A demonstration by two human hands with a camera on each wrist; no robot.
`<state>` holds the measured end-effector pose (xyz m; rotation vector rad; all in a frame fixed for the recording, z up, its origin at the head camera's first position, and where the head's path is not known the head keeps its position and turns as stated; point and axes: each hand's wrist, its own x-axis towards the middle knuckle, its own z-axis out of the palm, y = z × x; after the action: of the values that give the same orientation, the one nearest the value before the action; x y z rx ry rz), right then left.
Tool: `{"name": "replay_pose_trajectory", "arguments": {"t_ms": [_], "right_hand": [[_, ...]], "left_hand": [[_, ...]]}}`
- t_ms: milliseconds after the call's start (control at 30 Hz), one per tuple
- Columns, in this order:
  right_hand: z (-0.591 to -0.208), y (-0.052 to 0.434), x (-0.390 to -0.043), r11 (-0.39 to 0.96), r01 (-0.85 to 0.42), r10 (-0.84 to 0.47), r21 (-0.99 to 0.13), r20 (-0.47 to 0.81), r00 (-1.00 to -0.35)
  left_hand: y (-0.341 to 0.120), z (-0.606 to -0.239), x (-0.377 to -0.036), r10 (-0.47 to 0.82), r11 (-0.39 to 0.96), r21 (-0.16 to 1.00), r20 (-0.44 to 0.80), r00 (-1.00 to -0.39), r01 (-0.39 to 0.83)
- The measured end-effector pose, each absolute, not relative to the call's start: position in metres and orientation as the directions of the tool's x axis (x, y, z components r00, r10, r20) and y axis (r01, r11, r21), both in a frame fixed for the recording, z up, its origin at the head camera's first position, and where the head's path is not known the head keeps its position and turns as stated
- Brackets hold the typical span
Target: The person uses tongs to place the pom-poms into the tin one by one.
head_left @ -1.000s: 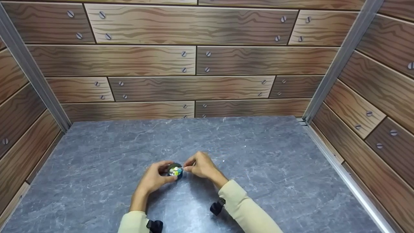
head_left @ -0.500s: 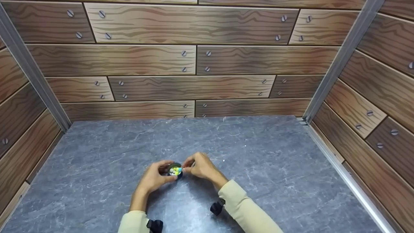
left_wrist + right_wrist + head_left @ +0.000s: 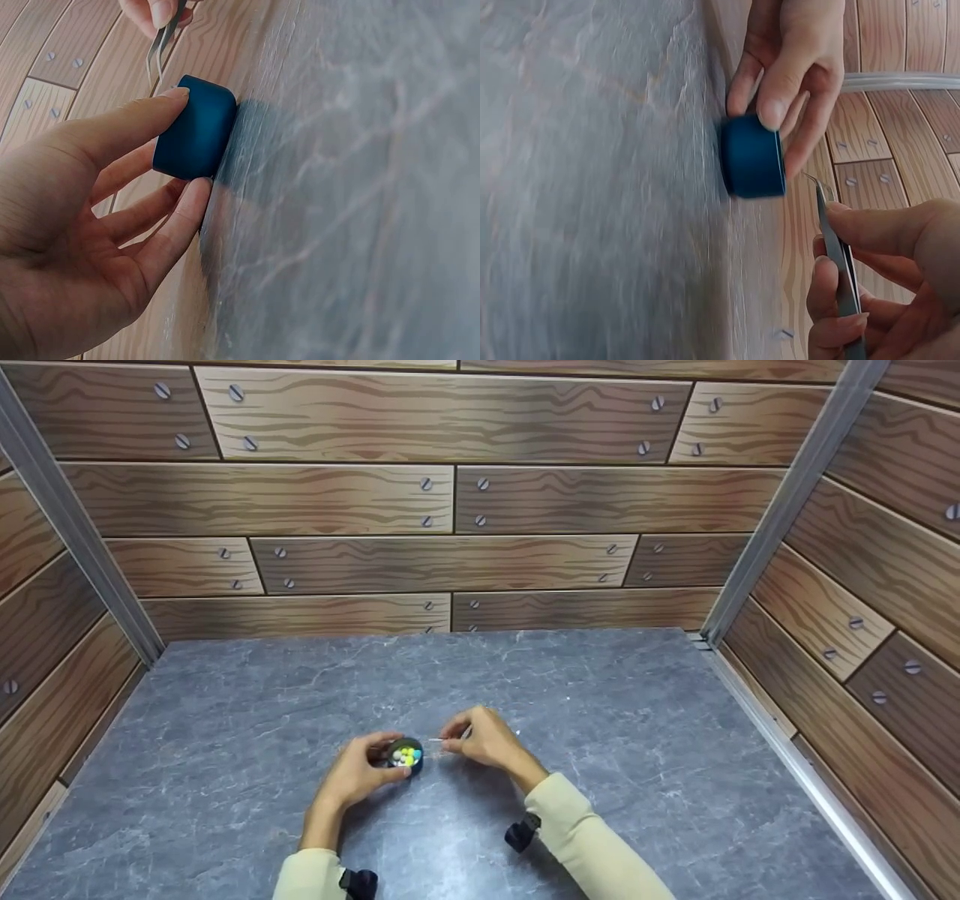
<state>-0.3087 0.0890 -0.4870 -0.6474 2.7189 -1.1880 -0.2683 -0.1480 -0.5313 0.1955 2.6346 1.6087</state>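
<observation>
A small blue round cup (image 3: 196, 127) sits on the table with several beads (image 3: 409, 757) inside, coloured yellow-green, white and light blue. Thumb and fingers of my left hand (image 3: 356, 772) grip its sides. Just to the right of the cup, my right hand (image 3: 484, 739) holds a pair of tweezers (image 3: 836, 251) with bent tips. In the left wrist view the tweezer tips stand slightly apart, and no bead shows between them. The tips are outside the cup, a short way from its rim. Both wrist views hide the cup's contents.
The grey marbled table (image 3: 600, 795) spreads around both hands. Two tiny whitish specks lie on it, one a white speck (image 3: 568, 698) beyond the right hand. Wood-patterned walls (image 3: 450, 499) and metal corner posts (image 3: 787, 502) enclose the table's back and sides.
My right hand has drawn the tweezers away from the cup, to the right and slightly back. A light blue bead now shows plainly at the cup's right side. The left hand stays put.
</observation>
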Motion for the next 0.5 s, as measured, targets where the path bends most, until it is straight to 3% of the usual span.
{"name": "replay_pose_trajectory", "arguments": {"t_ms": [500], "right_hand": [[-0.488, 0.146, -0.317, 0.654, -0.301, -0.317, -0.694, 0.110, -0.942]], "left_hand": [[-0.148, -0.532, -0.268, 0.136, 0.452, 0.887, 0.040, -0.990, 0.097]]}}
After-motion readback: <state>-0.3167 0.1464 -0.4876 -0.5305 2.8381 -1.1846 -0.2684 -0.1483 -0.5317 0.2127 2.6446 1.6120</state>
